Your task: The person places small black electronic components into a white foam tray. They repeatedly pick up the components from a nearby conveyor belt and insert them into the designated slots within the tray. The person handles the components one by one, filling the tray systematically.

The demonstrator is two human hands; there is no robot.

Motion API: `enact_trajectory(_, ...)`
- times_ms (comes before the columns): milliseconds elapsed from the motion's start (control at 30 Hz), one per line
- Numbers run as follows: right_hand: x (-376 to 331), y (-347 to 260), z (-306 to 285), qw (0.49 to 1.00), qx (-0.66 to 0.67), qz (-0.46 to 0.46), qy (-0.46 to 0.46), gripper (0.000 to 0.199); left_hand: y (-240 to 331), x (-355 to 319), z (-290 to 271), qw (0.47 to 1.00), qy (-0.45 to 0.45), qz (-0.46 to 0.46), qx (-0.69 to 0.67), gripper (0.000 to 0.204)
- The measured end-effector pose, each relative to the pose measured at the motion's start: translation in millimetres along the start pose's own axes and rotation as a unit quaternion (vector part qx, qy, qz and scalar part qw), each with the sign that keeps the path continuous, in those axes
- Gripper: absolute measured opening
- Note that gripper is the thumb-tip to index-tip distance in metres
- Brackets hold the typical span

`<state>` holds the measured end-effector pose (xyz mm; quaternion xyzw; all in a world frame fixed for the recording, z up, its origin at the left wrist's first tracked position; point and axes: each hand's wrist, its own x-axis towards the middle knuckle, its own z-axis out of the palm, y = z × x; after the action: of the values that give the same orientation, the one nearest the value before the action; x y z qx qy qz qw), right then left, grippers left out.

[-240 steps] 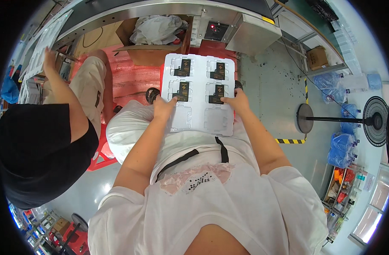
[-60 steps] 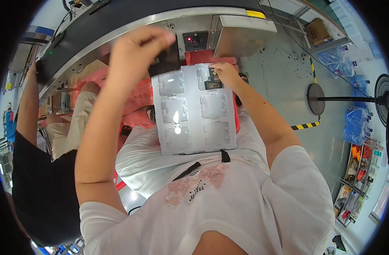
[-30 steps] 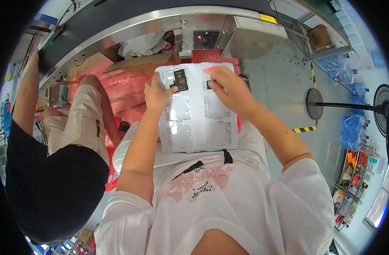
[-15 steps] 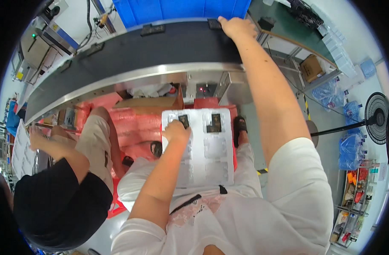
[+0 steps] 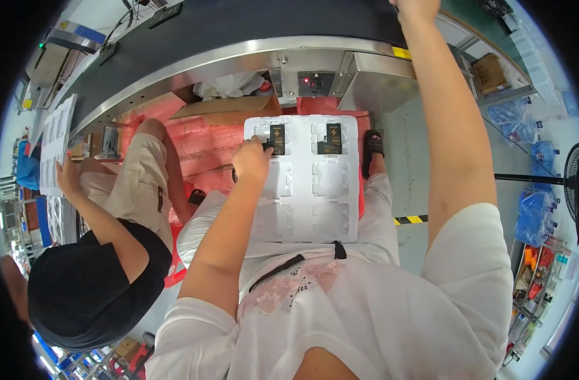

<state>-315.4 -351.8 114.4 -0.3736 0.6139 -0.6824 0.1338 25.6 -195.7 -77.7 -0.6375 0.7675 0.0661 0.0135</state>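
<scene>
A white moulded tray (image 5: pixel 304 183) with several recesses lies across my lap. Two flat black batteries with gold marks sit in its far row. My left hand (image 5: pixel 251 158) is closed at the lower left part of the left battery (image 5: pixel 276 138), fingertips on it. The right battery (image 5: pixel 333 138) lies untouched in its recess. My right arm stretches over the dark conveyor belt (image 5: pixel 289 19). My right hand (image 5: pixel 420 9) is cut off by the upper edge, its visible fingers bent in; a dark bit shows at the fingertips, too little to name.
More black pieces (image 5: pixel 165 15) lie on the belt at far left. The belt's metal rim (image 5: pixel 239 58) runs beyond the tray. A co-worker in a black top (image 5: pixel 93 288) sits at left, holding up a white tray (image 5: pixel 56 145). A fan (image 5: pixel 574 178) stands at right.
The view has tilted, so belt and tray appear higher. My right hand has moved to the right along the belt. My left hand stays at the left battery. The co-worker now holds up a tray.
</scene>
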Motion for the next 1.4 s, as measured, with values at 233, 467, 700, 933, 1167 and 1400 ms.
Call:
enact_trajectory(233, -38.6, -30.6, -117.6, 0.986, 0.127, 0.044, -0.097, 0.039, 59.7, 39.5, -164.6, 0.887, 0.255, 0.226, -0.311, 0.017)
enact_trajectory(467, -109.0, -51.1, -160.6, 0.97, 0.163, 0.133, -0.12, 0.031, 160.6, 245.3, -201.6, 0.745, 0.487, 0.446, -0.098, 0.031)
enact_trajectory(700, -202.3, -6.6, -178.2, 0.921, 0.082, 0.23, -0.303, 0.029, 203.4, 213.5, -240.2, 0.909, 0.172, 0.355, 0.133, 0.029)
enact_trajectory(933, -304.2, 115.8, -118.2, 0.88, -0.029, 0.176, -0.44, 0.03, 142.2, 103.9, -275.9, 0.899, 0.203, 0.36, -0.145, 0.023)
enact_trajectory(1167, -331.1, 103.8, -124.5, 0.847, -0.353, -0.109, -0.382, 0.037, 33.7, -5.5, -154.5, 0.851, -0.047, 0.053, -0.521, 0.024)
enact_trajectory(1400, -296.8, 44.9, -128.1, 0.812, -0.33, -0.111, -0.468, 0.034, -42.5, -25.2, 30.5, 0.882, -0.062, 0.067, -0.462, 0.022)
